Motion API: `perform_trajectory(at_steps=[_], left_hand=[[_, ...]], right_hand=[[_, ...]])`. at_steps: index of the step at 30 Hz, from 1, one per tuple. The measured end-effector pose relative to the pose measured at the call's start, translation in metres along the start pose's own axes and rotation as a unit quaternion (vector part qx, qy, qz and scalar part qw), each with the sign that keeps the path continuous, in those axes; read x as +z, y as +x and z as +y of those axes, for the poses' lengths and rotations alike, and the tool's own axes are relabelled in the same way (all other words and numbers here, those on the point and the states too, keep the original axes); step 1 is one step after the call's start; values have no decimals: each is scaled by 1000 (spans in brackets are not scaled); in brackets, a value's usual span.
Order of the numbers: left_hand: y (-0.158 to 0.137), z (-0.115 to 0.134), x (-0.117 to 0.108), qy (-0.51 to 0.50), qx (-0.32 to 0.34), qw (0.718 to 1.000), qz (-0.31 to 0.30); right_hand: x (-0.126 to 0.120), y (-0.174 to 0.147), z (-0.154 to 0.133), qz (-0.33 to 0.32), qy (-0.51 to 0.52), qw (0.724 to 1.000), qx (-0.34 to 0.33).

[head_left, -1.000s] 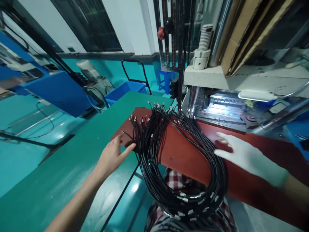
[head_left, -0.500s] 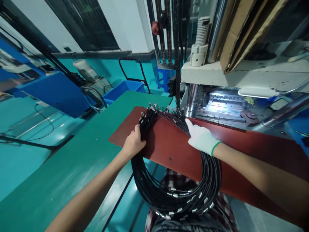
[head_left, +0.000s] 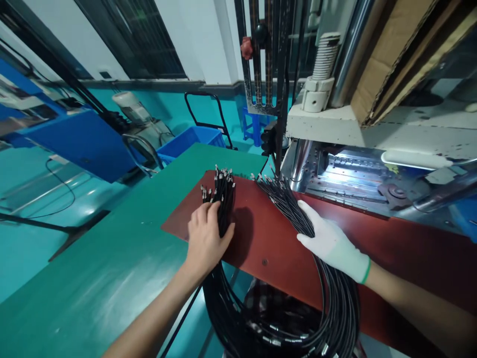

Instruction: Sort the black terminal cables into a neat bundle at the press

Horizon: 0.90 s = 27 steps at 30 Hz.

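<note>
A thick bundle of black cables [head_left: 337, 293] with small metal ends hangs in a loop over the near edge of a red-brown board [head_left: 257, 243]. My bare left hand [head_left: 206, 233] is wrapped round one end of the bundle, whose tips stick up beyond the fingers. My right hand [head_left: 324, 236], in a white glove with a green cuff, grips the other end, thumb on the near side and fingers on the far side. That end fans out toward the back of the board. Several silvery connectors show along the lower part of the loop.
A green tabletop [head_left: 112, 248] spreads to the left under the board. At the right stands a press machine [head_left: 372, 124] with a lit metal bed [head_left: 352, 169] and cardboard [head_left: 395, 54] on top. Behind the table are a blue bin [head_left: 192, 139] and a blue stool [head_left: 253, 127].
The two cable ends have come apart, with bare board between them now. My right hand has moved right and nearer with its end. My left hand still holds the other, its tips more upright.
</note>
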<state>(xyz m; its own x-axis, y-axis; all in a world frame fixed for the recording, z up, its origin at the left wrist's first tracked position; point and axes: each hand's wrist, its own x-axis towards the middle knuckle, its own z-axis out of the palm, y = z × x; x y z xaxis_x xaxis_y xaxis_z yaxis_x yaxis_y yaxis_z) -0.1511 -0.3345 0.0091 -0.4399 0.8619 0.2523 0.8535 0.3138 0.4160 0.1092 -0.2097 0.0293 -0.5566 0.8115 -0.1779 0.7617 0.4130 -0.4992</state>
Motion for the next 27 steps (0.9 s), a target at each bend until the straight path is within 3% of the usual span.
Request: perform_trajectory(at_steps=[2, 3, 5, 6, 7, 8, 10, 12, 14, 16, 18, 19, 20, 23, 25, 27], left_hand=[[5, 19, 7, -207, 6, 973, -102], [10, 29, 12, -325, -18, 929, -175], [21, 49, 23, -527, -103, 792, -290], [27, 58, 28, -600, -144, 724, -308], [33, 66, 32, -653, -173, 674, -299], [39, 72, 37, -690, -187, 642, -275], [46, 80, 44, -728, -174, 624, -225], [49, 80, 48, -731, -135, 633, -214], [49, 73, 46, -689, -104, 675, -242], [48, 57, 38, -563, -65, 788, -240], [46, 33, 21, -361, -18, 918, -164], [43, 18, 10, -255, -5, 961, -109], [38, 3, 0, -163, -6, 985, -59], [9, -37, -25, -33, -97, 994, -23], [-20, -49, -28, -78, -170, 981, -57], [-53, -49, -20, -204, -236, 945, -101]], right_hand=[[3, -2, 2, 16, 49, 999, -12], [3, -3, 2, 25, 72, 997, -23], [1, -6, -2, 33, 116, 992, -45], [-1, -8, -5, 31, 134, 989, -52], [-4, -9, -8, 26, 151, 986, -58], [-7, -10, -10, 18, 167, 984, -65], [-12, -9, -13, 8, 198, 977, -79], [-15, -5, -13, 13, 203, 976, -81], [-15, 1, -8, 15, 163, 984, -66], [-12, 8, -3, 8, 88, 995, -45], [-9, 13, 0, 21, 10, 999, -46], [-9, 13, 0, 42, -22, 997, -58], [-9, 13, -2, 66, -42, 994, -79], [-9, 7, -20, 82, -25, 985, -151], [-3, 6, -40, -5, 57, 986, -155], [10, 11, -62, -149, 156, 968, -131]])
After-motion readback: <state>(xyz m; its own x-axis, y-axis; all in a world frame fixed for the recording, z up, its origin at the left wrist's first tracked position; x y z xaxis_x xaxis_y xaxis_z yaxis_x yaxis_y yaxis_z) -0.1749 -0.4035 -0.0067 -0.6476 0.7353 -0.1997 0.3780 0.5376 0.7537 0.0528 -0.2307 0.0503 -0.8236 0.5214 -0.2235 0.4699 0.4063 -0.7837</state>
